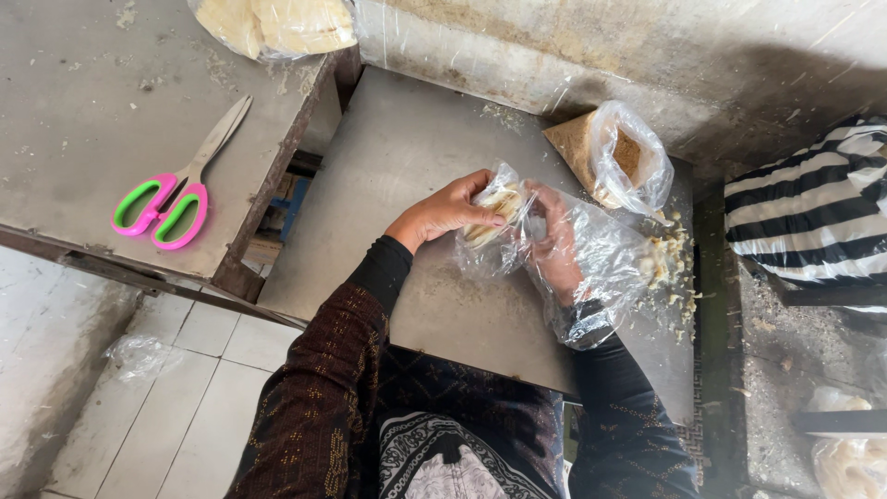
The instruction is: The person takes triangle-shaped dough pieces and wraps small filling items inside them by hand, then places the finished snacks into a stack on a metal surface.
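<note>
My left hand (445,212) grips a small clear plastic bag (497,222) with pale food pieces inside, over the grey metal table (388,176). My right hand (554,249) sits inside or behind a larger clear plastic bag (605,277) and holds the same small bag from the right. Both hands meet at the middle of the table. My dark patterned sleeves reach up from the bottom.
An open plastic bag of brown crumbs (617,157) stands behind the hands. Loose crumbs (673,263) lie at the table's right. Pink and green scissors (180,180) rest on the left table. A bag of pale pieces (273,23) sits at top. A striped cloth (818,208) is right.
</note>
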